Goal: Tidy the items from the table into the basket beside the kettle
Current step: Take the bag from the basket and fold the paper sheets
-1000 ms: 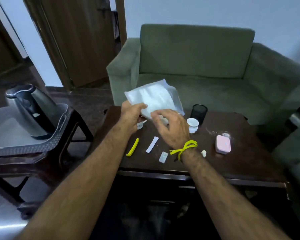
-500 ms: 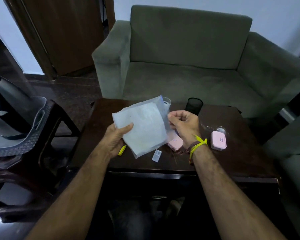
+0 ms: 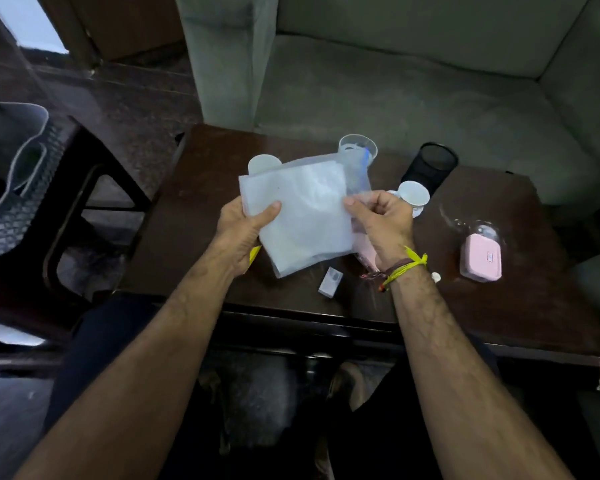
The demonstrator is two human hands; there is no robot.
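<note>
The translucent white plastic pouch hangs above the dark wooden table's middle, my left hand clamping its left edge, my right hand pinching its right edge. A swing could topple the clear plastic cup just behind, near the far edge. A grey-green sofa stands beyond; the grey woven basket waits left.
</note>
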